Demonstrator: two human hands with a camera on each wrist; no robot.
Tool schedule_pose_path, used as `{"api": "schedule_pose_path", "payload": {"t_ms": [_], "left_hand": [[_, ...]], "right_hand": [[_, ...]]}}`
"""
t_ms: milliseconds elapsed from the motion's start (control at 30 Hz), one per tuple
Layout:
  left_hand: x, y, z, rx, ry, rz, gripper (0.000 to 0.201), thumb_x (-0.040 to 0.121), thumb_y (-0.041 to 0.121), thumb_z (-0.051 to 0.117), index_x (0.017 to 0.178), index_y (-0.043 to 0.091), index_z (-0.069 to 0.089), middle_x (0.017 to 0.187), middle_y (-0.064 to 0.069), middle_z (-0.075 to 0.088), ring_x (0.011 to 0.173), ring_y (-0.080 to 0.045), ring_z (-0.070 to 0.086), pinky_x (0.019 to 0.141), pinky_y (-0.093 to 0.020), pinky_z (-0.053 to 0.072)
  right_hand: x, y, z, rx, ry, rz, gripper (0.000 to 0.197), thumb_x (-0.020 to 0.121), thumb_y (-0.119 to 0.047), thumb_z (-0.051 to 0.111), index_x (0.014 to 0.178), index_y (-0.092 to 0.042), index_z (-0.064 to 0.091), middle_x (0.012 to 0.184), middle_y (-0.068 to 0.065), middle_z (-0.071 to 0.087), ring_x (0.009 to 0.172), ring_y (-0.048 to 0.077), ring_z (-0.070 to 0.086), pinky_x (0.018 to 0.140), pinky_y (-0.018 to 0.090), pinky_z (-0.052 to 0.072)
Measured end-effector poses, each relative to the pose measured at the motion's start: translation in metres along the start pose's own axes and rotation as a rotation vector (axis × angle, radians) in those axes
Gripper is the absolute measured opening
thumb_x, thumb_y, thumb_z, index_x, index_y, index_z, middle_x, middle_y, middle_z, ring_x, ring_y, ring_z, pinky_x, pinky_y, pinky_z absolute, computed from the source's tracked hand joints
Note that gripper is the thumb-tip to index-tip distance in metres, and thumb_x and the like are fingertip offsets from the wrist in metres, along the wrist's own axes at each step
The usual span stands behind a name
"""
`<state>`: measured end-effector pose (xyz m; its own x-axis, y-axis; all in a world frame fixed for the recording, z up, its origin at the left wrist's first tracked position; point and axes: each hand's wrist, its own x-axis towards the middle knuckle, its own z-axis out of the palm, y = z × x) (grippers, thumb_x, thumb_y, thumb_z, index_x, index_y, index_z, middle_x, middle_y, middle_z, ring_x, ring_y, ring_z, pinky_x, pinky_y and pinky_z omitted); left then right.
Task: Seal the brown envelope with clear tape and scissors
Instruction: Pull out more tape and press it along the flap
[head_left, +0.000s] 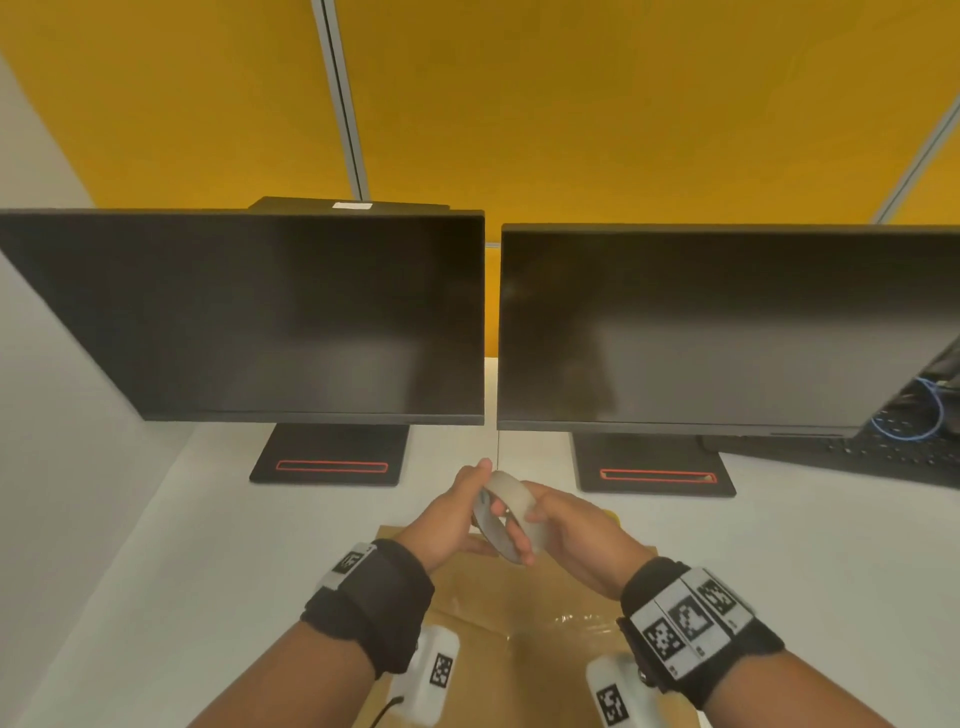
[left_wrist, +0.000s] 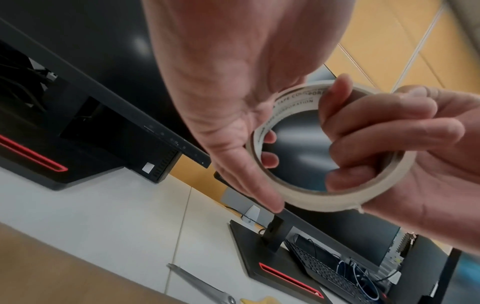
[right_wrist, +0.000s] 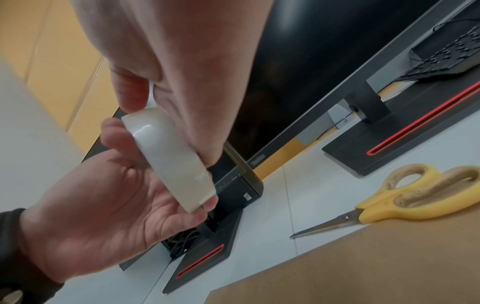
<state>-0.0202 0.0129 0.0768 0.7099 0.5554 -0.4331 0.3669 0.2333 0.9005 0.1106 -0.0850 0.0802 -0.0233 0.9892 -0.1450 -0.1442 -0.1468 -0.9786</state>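
Note:
Above the desk, both hands hold a roll of clear tape (head_left: 511, 506) on edge. My left hand (head_left: 457, 514) grips one side of the roll (left_wrist: 330, 198), fingertips inside the core and thumb outside. On the other side, my right hand (head_left: 569, 535) curls its fingers (left_wrist: 376, 139) through the core. The roll's glossy outer face (right_wrist: 168, 158) shows in the right wrist view. The brown envelope (head_left: 524, 654) lies flat below the hands, with shiny tape on it. Yellow-handled scissors (right_wrist: 415, 197) rest shut on the desk at the envelope's far edge (right_wrist: 363, 273).
Two dark monitors (head_left: 291, 317) (head_left: 717, 332) stand behind on black bases with red slots. A black keyboard (head_left: 893, 457) and blue cable lie at the far right. The white desk (head_left: 208, 545) runs to a wall on the left; a yellow partition is behind.

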Motion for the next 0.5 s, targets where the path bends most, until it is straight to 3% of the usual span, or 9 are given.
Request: {"api": "schedule_pose_path", "payload": {"t_ms": [100,167,300,400,467,500], "left_hand": [[0.001,0.006,-0.004,-0.002,0.001,-0.006,0.054,0.099,0.054,0.02,0.127,0.015,0.045,0.123,-0.013,0.056,0.108,-0.016,0.059,0.074,-0.023,0.057],[-0.001,0.01,-0.006,0.0,-0.005,-0.007,0.049,0.1,0.051,0.021,0.126,0.017,0.044,0.125,-0.012,0.055,0.11,-0.017,0.058,0.078,-0.025,0.057],[-0.002,0.012,-0.008,0.011,-0.003,0.013,0.043,0.102,0.046,0.021,0.123,0.016,0.043,0.11,-0.007,0.059,0.099,-0.01,0.06,0.071,-0.02,0.055],[0.0,0.014,-0.009,0.018,-0.006,0.017,0.038,0.102,0.045,0.021,0.121,0.019,0.042,0.119,-0.007,0.054,0.106,-0.013,0.056,0.074,-0.022,0.055],[0.001,0.016,-0.01,0.027,-0.017,0.017,0.037,0.102,0.046,0.022,0.121,0.02,0.041,0.121,-0.006,0.052,0.109,-0.015,0.054,0.079,-0.025,0.054],[0.002,0.016,-0.01,0.035,-0.024,0.02,0.038,0.102,0.046,0.021,0.121,0.019,0.04,0.118,-0.005,0.052,0.107,-0.014,0.055,0.08,-0.026,0.053]], "right_hand": [[0.005,0.002,0.003,-0.019,0.018,0.009,0.033,0.08,-0.016,0.033,0.099,-0.012,0.06,0.064,0.006,0.053,0.074,0.019,0.051,0.097,0.045,0.037],[0.007,0.0,0.005,-0.01,0.019,0.01,0.033,0.079,-0.014,0.033,0.099,-0.01,0.058,0.064,0.008,0.051,0.072,0.021,0.049,0.094,0.041,0.039],[0.006,-0.003,0.008,-0.02,0.018,0.023,0.031,0.078,-0.012,0.032,0.098,-0.009,0.056,0.064,0.008,0.05,0.067,0.021,0.047,0.091,0.04,0.04],[0.013,-0.01,0.012,-0.175,0.05,0.062,0.027,0.067,-0.011,0.041,0.09,-0.006,0.053,0.059,0.008,0.048,0.064,0.021,0.047,0.093,0.043,0.042],[0.015,-0.017,0.014,-0.263,0.086,0.095,0.029,0.055,-0.008,0.042,0.083,-0.011,0.05,0.058,0.007,0.047,0.059,0.018,0.049,0.081,0.033,0.046],[0.015,-0.018,0.014,-0.224,0.089,0.082,0.028,0.056,-0.007,0.041,0.083,-0.011,0.05,0.059,0.007,0.047,0.057,0.016,0.05,0.074,0.028,0.045]]}}
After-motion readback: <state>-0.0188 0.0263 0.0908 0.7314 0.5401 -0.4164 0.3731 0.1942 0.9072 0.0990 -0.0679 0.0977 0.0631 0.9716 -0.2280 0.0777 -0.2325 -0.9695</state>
